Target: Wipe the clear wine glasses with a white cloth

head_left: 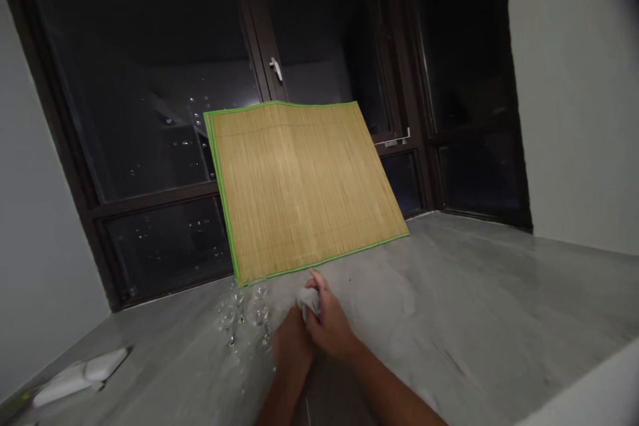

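Observation:
My right hand is closed on a crumpled white cloth or tissue, which bunches between its thumb and fingers. Pressed against its near left side is my left hand, curled with its back toward me. Its fingers are mostly hidden, so whatever it grips does not show. Several clear stemmed glasses stand close together just left of my hands. Behind both hands, a bamboo mat with green edging leans up against the window.
The grey marble-look sill stretches to both sides. At far left lies a long white wrapped bundle. Dark-framed windows rise behind, one with a white handle. White walls close off both ends.

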`<act>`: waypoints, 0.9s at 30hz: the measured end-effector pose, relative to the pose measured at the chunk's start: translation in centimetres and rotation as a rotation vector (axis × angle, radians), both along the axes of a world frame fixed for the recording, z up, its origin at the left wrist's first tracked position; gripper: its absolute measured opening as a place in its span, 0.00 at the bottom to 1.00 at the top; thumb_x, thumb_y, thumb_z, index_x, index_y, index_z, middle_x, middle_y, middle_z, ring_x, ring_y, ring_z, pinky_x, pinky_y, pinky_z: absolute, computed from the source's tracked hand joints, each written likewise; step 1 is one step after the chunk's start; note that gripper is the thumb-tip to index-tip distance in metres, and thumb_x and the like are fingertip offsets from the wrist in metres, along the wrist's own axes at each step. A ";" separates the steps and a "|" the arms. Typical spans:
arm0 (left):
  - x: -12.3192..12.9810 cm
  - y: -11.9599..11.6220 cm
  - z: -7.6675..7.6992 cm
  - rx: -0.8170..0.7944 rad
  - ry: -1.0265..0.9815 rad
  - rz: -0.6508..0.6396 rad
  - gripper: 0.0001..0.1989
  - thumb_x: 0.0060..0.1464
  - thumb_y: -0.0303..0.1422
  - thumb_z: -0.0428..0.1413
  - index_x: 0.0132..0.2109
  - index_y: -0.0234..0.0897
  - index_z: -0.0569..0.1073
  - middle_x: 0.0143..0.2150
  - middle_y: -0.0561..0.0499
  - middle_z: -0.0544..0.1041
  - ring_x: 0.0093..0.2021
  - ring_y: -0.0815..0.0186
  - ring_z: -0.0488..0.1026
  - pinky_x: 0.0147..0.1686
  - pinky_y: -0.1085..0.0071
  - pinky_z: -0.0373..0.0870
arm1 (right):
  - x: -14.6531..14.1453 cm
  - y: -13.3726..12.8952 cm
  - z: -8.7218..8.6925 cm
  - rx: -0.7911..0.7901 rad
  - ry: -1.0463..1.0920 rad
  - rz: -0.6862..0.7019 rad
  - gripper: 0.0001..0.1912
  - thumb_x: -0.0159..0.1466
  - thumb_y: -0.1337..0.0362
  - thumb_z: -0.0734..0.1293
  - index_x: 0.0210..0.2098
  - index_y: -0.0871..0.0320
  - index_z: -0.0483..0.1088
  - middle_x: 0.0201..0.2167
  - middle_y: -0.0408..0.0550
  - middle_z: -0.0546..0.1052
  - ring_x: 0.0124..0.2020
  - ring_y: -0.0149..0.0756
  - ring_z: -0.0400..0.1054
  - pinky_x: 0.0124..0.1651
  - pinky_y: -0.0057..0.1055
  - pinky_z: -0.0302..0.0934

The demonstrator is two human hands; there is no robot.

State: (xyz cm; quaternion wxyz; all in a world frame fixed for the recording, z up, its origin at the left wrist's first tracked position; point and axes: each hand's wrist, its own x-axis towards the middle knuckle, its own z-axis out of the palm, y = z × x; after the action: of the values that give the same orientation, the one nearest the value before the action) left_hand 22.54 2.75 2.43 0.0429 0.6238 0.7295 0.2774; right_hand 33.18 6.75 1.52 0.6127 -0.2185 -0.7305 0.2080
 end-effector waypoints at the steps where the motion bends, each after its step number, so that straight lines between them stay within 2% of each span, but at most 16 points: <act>1: 0.1 -0.1 0.0 0.032 -0.003 -0.021 0.21 0.60 0.38 0.51 0.59 0.42 0.69 0.50 0.44 0.79 0.50 0.57 0.76 0.44 0.70 0.64 | 0.2 0.3 0.0 0.005 -0.002 -0.084 0.37 0.58 0.73 0.60 0.66 0.58 0.51 0.51 0.54 0.71 0.51 0.41 0.68 0.58 0.41 0.62; 3: 0.2 -0.1 -0.2 0.094 -0.014 -0.049 0.25 0.60 0.38 0.52 0.63 0.43 0.65 0.51 0.44 0.79 0.48 0.58 0.76 0.43 0.70 0.64 | 0.6 1.0 -0.1 -0.016 0.003 -0.241 0.34 0.58 0.72 0.59 0.65 0.59 0.54 0.51 0.55 0.72 0.53 0.44 0.68 0.58 0.43 0.62; 5: 0.0 0.1 -0.8 0.119 -0.020 -0.052 0.27 0.59 0.37 0.52 0.65 0.43 0.63 0.51 0.45 0.79 0.46 0.58 0.77 0.42 0.70 0.64 | 0.8 1.7 -0.3 -0.037 -0.011 -0.341 0.33 0.59 0.71 0.59 0.64 0.59 0.56 0.51 0.56 0.74 0.53 0.45 0.69 0.57 0.43 0.63; 9: -0.7 0.7 -1.8 0.124 -0.054 -0.028 0.29 0.58 0.34 0.51 0.66 0.45 0.62 0.52 0.45 0.79 0.47 0.56 0.77 0.43 0.68 0.65 | 1.0 2.6 -0.8 -0.043 -0.015 -0.426 0.31 0.59 0.71 0.58 0.62 0.60 0.60 0.52 0.57 0.74 0.53 0.45 0.68 0.57 0.42 0.63; 13: -1.0 1.1 -1.9 0.137 -0.084 0.028 0.32 0.56 0.31 0.52 0.68 0.44 0.60 0.53 0.44 0.79 0.50 0.56 0.76 0.48 0.66 0.64 | 1.2 3.3 -1.2 -0.111 0.094 -0.489 0.31 0.56 0.73 0.58 0.60 0.60 0.62 0.49 0.56 0.73 0.52 0.46 0.67 0.56 0.43 0.62; 15: -1.0 1.1 -1.8 0.151 -0.078 0.012 0.33 0.55 0.30 0.53 0.68 0.44 0.59 0.54 0.44 0.78 0.50 0.57 0.76 0.49 0.67 0.64 | 1.3 3.6 -1.5 -0.146 0.124 -0.412 0.33 0.55 0.73 0.58 0.61 0.59 0.61 0.47 0.54 0.73 0.50 0.44 0.68 0.55 0.41 0.62; 18: -1.1 1.1 -1.8 0.148 -0.057 -0.013 0.33 0.55 0.28 0.52 0.68 0.42 0.60 0.56 0.44 0.77 0.52 0.57 0.75 0.51 0.67 0.64 | 1.2 3.9 -1.6 -0.224 0.167 -0.207 0.32 0.57 0.70 0.60 0.62 0.58 0.58 0.43 0.49 0.74 0.45 0.39 0.70 0.51 0.36 0.64; 22: -1.4 1.1 -1.6 0.159 -0.015 0.021 0.32 0.57 0.26 0.49 0.68 0.41 0.59 0.58 0.44 0.75 0.53 0.57 0.74 0.50 0.67 0.64 | 1.1 4.1 -1.2 -0.329 0.362 0.034 0.31 0.57 0.64 0.63 0.60 0.56 0.55 0.39 0.45 0.74 0.39 0.37 0.69 0.45 0.32 0.64; 25: -1.4 1.0 -1.5 0.142 0.049 0.057 0.32 0.58 0.25 0.46 0.69 0.41 0.58 0.55 0.44 0.76 0.50 0.58 0.75 0.47 0.67 0.65 | 1.3 4.0 -0.8 -0.388 0.479 0.205 0.28 0.56 0.63 0.62 0.56 0.55 0.57 0.38 0.44 0.73 0.35 0.34 0.68 0.38 0.28 0.63; 27: -1.3 1.0 -1.5 0.149 0.088 0.047 0.31 0.58 0.24 0.46 0.69 0.39 0.58 0.53 0.43 0.77 0.50 0.59 0.74 0.48 0.68 0.65 | 1.3 4.0 -0.7 -0.404 0.471 0.245 0.25 0.56 0.63 0.61 0.53 0.55 0.59 0.38 0.44 0.73 0.33 0.34 0.68 0.36 0.27 0.62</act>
State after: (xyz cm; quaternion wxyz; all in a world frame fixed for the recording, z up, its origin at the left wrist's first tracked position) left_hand 21.24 3.76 0.94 -0.0425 0.6195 0.7225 0.3040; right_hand 34.52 10.72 0.80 0.6795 -0.1919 -0.5335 0.4657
